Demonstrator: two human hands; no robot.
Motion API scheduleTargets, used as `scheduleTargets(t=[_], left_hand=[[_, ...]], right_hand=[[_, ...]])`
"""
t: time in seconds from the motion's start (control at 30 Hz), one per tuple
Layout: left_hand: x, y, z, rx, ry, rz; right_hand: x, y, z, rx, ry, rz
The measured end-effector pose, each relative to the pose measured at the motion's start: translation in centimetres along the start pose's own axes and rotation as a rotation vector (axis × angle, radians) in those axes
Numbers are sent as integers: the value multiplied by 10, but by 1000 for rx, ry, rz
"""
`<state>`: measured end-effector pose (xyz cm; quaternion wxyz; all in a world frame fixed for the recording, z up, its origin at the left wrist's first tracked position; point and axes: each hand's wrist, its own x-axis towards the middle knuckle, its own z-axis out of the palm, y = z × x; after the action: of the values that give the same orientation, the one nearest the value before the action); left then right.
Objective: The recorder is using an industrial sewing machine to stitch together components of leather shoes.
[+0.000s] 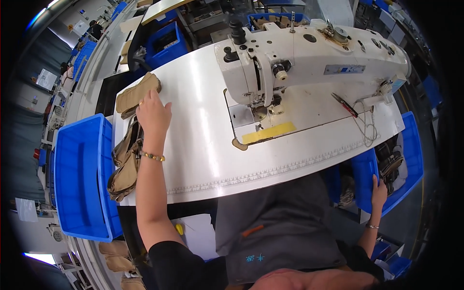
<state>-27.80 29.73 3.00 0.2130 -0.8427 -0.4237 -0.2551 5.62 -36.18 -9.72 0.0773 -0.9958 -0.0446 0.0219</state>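
Note:
At the far left of the white sewing table, my left hand reaches onto a stack of tan fabric pieces. Its fingers are stretched over the stack's near edge and the thumb stands apart. Below that hand, a bunch of loose tan and dark fabric pieces hangs over the table's left edge. Off to the right, my right hand is at the wall of a blue bin, its fingers closed at the edge and partly hidden. Dark and grey fabric pieces lie beside it in another blue bin.
A white sewing machine stands on the table, with red-handled tweezers by its base. An open blue bin is at the table's left. Another blue bin sits behind. A ruler strip runs along the front edge.

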Motion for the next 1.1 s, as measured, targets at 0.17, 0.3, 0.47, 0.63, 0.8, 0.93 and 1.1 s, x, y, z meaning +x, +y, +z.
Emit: scheduleTargets(t=[0.17, 0.3, 0.47, 0.63, 0.8, 0.93, 1.1], left_hand=[[18, -38, 35, -99, 80, -134], [10, 3, 5, -267, 117, 29], [-53, 95, -56, -645, -296, 418], [-98, 125, -67, -724, -341, 450], [-109, 128, -63, -671, -281, 571], [-109, 127, -66, -662, -205, 585], [-92, 178, -89, -779, -124, 742]], right_hand=[[-22, -46, -31, 64, 139, -136], [-28, -81, -60, 236, 378, -237], [-39, -171, -75, 482, 433, -843], [-48, -261, -63, 623, 455, -1131], [-39, -268, -61, 605, 502, -1127], [0, -248, -74, 654, 659, -890], [69, -219, -103, 479, 845, -674]])
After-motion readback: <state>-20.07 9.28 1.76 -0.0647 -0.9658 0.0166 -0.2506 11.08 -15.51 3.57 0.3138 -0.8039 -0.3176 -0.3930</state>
